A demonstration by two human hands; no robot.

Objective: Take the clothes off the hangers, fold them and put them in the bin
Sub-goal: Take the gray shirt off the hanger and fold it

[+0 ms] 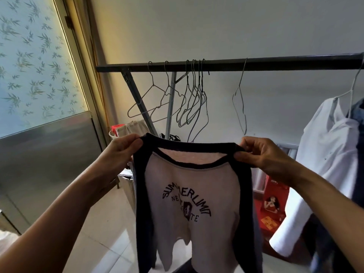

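Observation:
A pale pink raglan top with dark navy sleeves, a navy collar and printed lettering hangs in front of me, off any hanger. My left hand pinches its left shoulder at the collar. My right hand pinches the right shoulder. Behind it runs a dark clothes rail with several bare wire hangers. At the right, a white shirt and a dark blue garment still hang on a hanger. No bin is in view.
The rail's slanted metal support stands behind the top. A red printed box sits on the floor at right. Bags and clutter lie behind the rack. A door with frosted bamboo-pattern glass fills the left. The floor is pale tile.

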